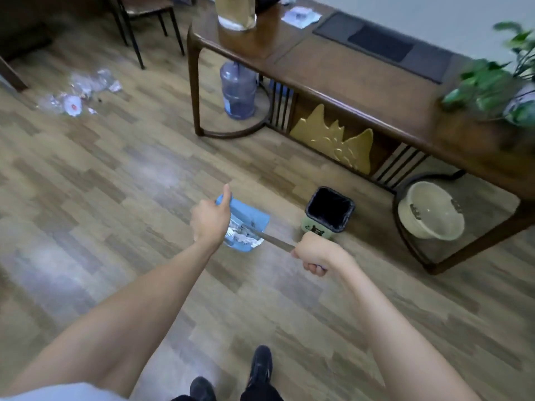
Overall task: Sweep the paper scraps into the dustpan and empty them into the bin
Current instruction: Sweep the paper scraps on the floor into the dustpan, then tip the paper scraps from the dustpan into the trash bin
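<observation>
While gripped, broom handle [275,240] slants left — toward dustpan [246,219].

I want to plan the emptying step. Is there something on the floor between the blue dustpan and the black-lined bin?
Nothing visible blocks it. The dustpan, held by the left hand, is separated from the bin only by bare floor. The broom handle in the right hand runs nearer the person.
</observation>
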Tool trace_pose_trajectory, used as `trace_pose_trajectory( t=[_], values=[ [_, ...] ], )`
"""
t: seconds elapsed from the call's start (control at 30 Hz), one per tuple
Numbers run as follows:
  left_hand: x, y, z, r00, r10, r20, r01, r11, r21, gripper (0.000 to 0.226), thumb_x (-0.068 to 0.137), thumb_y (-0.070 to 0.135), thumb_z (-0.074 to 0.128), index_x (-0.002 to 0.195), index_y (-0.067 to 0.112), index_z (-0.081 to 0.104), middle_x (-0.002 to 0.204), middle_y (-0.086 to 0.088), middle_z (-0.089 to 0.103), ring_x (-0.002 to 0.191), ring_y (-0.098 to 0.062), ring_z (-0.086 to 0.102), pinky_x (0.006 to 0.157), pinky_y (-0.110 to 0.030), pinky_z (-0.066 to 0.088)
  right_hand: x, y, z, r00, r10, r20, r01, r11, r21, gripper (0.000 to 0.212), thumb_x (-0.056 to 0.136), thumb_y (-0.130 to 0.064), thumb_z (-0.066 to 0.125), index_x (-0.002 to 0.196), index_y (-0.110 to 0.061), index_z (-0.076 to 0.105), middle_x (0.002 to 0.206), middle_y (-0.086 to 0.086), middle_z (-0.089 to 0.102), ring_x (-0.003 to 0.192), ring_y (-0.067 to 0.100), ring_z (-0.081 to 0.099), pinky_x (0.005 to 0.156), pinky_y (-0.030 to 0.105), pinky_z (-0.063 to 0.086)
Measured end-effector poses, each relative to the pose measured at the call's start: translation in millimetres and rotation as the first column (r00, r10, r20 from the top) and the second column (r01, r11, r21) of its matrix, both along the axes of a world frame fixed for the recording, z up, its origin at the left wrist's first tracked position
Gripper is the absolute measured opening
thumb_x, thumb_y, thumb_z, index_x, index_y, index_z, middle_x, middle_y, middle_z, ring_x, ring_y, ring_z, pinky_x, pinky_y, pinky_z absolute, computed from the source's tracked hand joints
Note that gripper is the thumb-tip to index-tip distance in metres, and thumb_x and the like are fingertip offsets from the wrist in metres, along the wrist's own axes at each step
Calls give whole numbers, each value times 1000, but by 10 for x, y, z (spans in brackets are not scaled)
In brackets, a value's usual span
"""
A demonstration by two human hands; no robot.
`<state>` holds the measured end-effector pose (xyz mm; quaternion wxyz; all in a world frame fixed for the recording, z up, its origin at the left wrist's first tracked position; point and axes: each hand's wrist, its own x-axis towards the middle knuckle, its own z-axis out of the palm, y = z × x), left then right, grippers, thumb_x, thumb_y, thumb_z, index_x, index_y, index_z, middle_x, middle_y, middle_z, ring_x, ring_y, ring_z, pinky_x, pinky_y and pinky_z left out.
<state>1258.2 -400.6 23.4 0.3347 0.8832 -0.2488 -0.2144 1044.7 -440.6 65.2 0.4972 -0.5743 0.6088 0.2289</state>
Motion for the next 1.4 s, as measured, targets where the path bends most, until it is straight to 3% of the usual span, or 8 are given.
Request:
trace_pose_trajectory(
  t=[0.13,0.27,0.5,0.67,0.8,1.03,1.27,1.4],
  values=[
    [-300,-533,634,992,-115,50,119,989,-85,74,83,75,41,52,8,43,54,-8,50,60,-33,57,61,-41,47,-422,-374,629,998,-45,33,48,995,-91,28,98,-13,45,72,-3,50,54,10,48,27,15,36,38,13,29],
    [-590,-1062,1087,963,-232,137,247,963,-110,71,82,74,40,54,10,50,60,-9,57,67,-34,58,63,-39,47,-872,-736,1050,998,-31,56,39,988,-146,19,97,-12,48,89,3,56,67,12,61,46,22,48,49,29,40],
    [-1104,-1931,1279,891,-420,175,445,885,-139,59,86,57,44,59,6,55,59,-9,60,59,-26,55,57,-33,39,-1591,-1257,1107,944,-301,136,324,923,-209,11,90,-12,50,84,-3,51,65,9,45,42,17,34,41,24,26],
    [-1394,-2606,1076,579,-814,58,814,571,-106,46,88,45,54,62,11,36,54,-2,38,50,-16,35,51,-30,27,-1902,-1538,833,882,-442,162,469,854,-224,17,92,-16,53,79,-6,49,54,5,44,32,12,33,40,18,27],
    [-1649,-3094,861,328,-943,47,945,328,-16,49,92,48,55,64,14,34,58,-1,36,51,-14,33,52,-31,27,-2046,-1670,481,781,-602,165,625,757,-192,25,93,-20,56,72,-11,45,50,5,46,31,12,32,41,17,27],
    [-2014,-3342,553,59,-987,147,988,78,133,53,96,44,54,56,20,29,50,4,29,47,-12,30,48,-30,22,-2241,-1700,47,598,-782,173,801,592,-91,20,97,-21,53,84,-10,43,53,5,42,31,10,31,35,12,21],
    [-2139,-3306,403,-198,-974,113,922,-146,359,48,96,52,45,69,12,44,60,-1,46,60,-23,45,57,-36,31,-2560,-1856,85,550,-821,152,835,546,-68,23,97,-17,50,76,-11,46,52,4,43,29,9,32,35,12,22],
    [-2198,-3170,247,-268,-958,100,891,-207,404,48,96,52,44,80,8,54,67,-1,49,65,-24,45,60,-34,30,-2744,-1978,181,512,-846,148,858,512,-43,23,99,-16,48,76,-11,50,54,4,43,36,10,32,34,15,23]
  ],
)
